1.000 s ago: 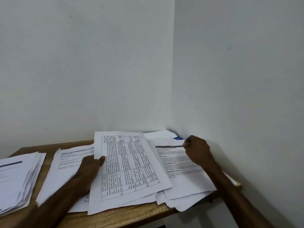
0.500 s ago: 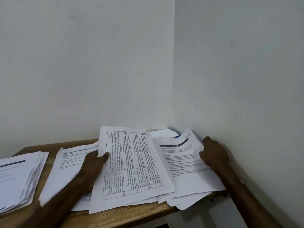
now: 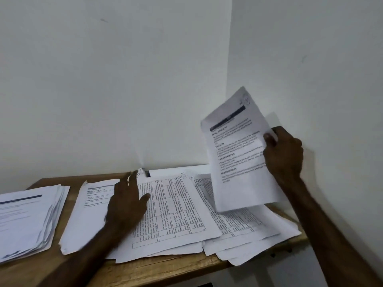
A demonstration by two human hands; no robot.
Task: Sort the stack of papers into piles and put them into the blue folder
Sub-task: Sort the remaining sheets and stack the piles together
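One printed sheet (image 3: 238,154) is held up at centre right of the frame, its edge pinched by the right hand (image 3: 284,154), while the left hand (image 3: 126,201) lies flat, fingers straight, on paper piles (image 3: 176,210) covering the wooden table (image 3: 165,270) below.

Looks like a bare little office or study corner to me. Just a wooden table (image 3: 165,272) sitting right where two plain white walls (image 3: 103,90) meet, covered in piles of printed papers (image 3: 24,214).
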